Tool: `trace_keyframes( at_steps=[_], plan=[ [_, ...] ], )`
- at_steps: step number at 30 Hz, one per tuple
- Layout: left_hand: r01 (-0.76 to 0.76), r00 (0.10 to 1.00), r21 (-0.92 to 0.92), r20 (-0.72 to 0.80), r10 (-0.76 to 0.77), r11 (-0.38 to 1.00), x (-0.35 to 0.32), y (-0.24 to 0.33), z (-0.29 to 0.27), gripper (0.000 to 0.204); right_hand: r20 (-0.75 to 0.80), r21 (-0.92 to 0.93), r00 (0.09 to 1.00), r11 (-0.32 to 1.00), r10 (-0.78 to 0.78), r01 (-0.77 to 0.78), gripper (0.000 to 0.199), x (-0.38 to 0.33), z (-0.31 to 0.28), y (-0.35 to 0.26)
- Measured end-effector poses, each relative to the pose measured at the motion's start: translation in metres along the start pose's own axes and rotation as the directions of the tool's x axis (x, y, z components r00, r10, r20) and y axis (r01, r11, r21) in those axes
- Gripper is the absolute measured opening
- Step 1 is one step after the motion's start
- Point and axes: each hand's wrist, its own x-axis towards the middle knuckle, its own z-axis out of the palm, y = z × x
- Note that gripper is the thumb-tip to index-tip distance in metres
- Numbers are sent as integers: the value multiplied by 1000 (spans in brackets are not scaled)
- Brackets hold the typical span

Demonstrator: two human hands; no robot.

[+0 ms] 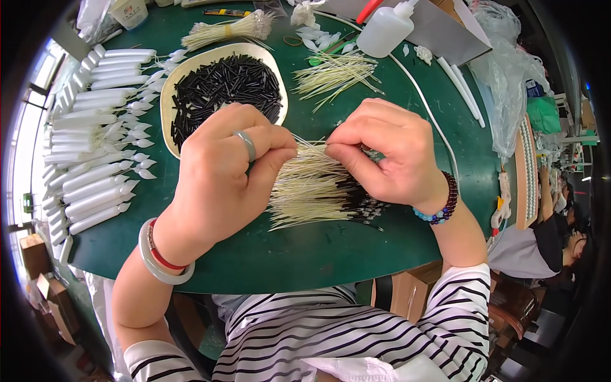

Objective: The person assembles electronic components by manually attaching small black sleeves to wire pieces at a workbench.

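Over the middle of the table, my left hand [232, 169] is closed, thumb against forefinger, on the end of a thin pale wire [312, 141]. Facing it, my right hand [391, 149] pinches the wire's other end; any small part there is hidden by the fingertips. Below both hands lies a pile of pale wires [305, 184], side by side, with black sleeves [353, 200] on their right ends. Behind my left hand, a cream bowl [278, 70] holds many short black tubes [226, 86].
White candle-shaped lights [95, 191] with flame tips line the left side. Farther back lie a tied wire bundle [229, 30], loose wires [337, 75], a white squeeze bottle [385, 32] and two white tubes [461, 89]. A white cable [423, 95] crosses the right side. Another person [534, 245] sits at far right.
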Motion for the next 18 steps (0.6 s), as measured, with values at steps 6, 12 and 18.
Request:
trace_keyframes(
  at_steps=[6, 12, 18],
  plan=[
    [-136, 990, 74, 48, 133, 988, -6, -11, 12, 10, 65, -81, 943, 944, 327, -321, 39, 5, -24, 41],
    [-172, 969, 86, 194, 153, 981, -6, -8, 19, 11, -40, -391, 941, 862, 335, -323, 15, -8, -4, 82],
    [73, 977, 303, 170, -129, 950, 10, -33, -29, 14, -21, -611, 974, 768, 226, -192, 12, -10, -12, 69]
  ],
)
